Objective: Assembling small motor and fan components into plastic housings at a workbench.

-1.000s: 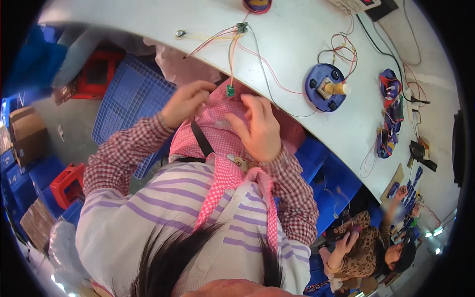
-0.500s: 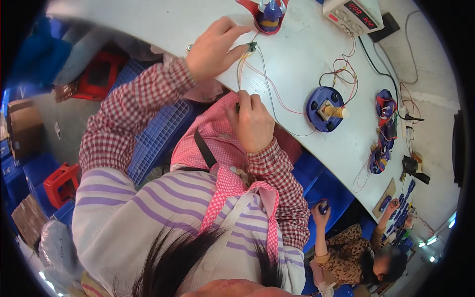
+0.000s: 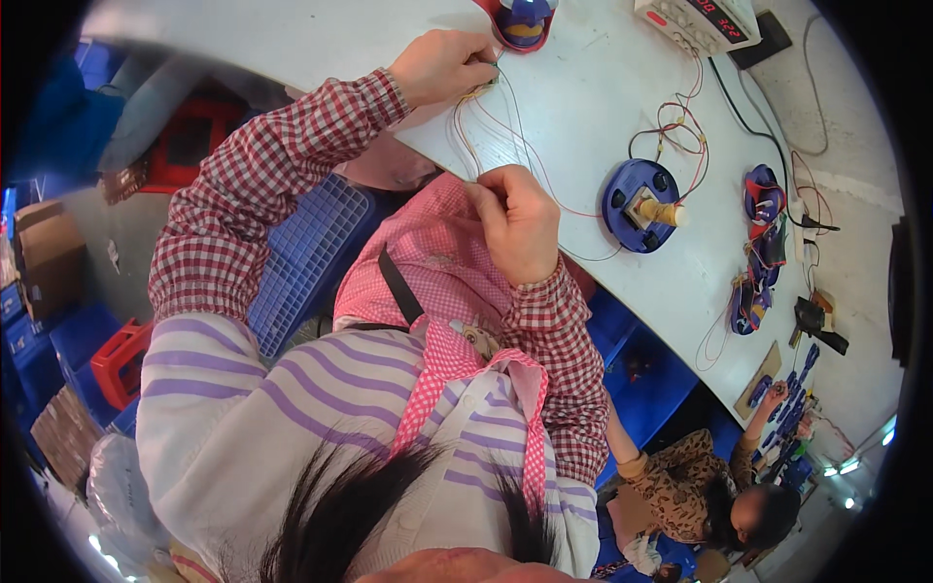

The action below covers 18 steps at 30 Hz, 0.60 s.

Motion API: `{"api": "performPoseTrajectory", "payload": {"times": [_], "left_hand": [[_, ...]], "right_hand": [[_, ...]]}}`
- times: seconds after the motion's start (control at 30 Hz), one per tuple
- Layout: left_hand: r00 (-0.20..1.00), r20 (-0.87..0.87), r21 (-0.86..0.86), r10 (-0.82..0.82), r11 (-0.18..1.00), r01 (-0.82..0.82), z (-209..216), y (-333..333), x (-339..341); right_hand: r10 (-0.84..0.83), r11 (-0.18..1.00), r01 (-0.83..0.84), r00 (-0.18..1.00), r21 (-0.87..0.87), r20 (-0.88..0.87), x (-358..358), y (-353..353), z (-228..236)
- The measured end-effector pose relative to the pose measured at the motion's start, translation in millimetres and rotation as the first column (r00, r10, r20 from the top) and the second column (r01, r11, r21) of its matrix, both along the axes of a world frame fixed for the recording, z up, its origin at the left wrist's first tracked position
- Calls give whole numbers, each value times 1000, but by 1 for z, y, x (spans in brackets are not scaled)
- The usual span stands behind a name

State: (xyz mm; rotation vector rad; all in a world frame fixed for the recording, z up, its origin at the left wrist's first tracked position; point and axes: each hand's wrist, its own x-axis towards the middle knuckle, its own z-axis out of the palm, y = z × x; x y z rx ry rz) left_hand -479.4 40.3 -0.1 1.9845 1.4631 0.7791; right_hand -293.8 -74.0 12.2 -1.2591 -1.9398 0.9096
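Note:
My left hand (image 3: 442, 68) is at the far side of the white table's near corner, its fingers pinched round a small green circuit board (image 3: 494, 82) that they partly cover. Thin wires (image 3: 462, 131) in red, yellow and dark colours run from the board. Some of them lead down to my right hand (image 3: 525, 225), closed at the table's edge with thumb and forefinger pressed together on the wire ends. A red and a grey wire curve on to a round blue plastic housing (image 3: 614, 207) with a pale yellow cylindrical part (image 3: 663, 213) standing in it.
A red and blue toy part (image 3: 525, 27) lies beyond my left hand. The bench power supply (image 3: 695, 23) stands far right, its leads reaching the housing. More blue-purple toy parts (image 3: 760, 243) lie along the right. A co-worker (image 3: 695, 486) sits lower right; a blue crate (image 3: 309, 260) stands left.
My left fingers have closed onto the circuit board and moved slightly away. My right hand has shifted right and turned; the dark thing seen at its fingertips is now hidden.

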Motion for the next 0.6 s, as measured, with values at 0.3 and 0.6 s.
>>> {"api": "performPoseTrajectory", "payload": {"times": [0.3, 0.6], "left_hand": [[988, 153, -86, -7, 996, 20, -8, 2, 4], [996, 80, -78, -35, 996, 42, -4, -1, 3]], "right_hand": [[-115, 992, 107, 986, -68, -124, 5, 8, 1], [-119, 993, 116, 982, -30, -147, 4, 12, -8]]}}
